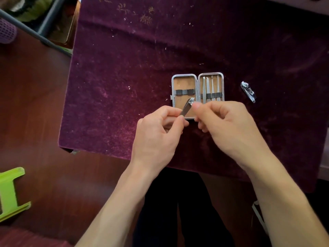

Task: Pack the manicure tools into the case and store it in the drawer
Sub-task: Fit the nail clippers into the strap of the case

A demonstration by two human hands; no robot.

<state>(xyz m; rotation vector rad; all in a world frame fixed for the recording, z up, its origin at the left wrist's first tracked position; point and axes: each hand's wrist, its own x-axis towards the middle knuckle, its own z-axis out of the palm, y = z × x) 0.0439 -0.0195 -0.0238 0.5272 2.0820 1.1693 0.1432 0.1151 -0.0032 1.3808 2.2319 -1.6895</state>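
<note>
An open manicure case [184, 84] with a silver rim and tan lining lies flat on the purple velvet cloth [124, 77]. Its right half holds several slim metal tools [211, 89] under a black elastic band; the left half's band is empty. My left hand [160, 132] pinches a silver nail clipper [187, 106] above the case's near left corner. My right hand [224, 125] touches the clipper's head with its fingertips. A second, smaller nail clipper [248, 91] lies loose on the cloth to the right of the case.
The cloth covers a small table that ends at the left near a dark wooden floor [35, 122]. A green plastic stool [10, 193] stands at the lower left. A dark frame and a purple basket [7, 32] sit at the upper left.
</note>
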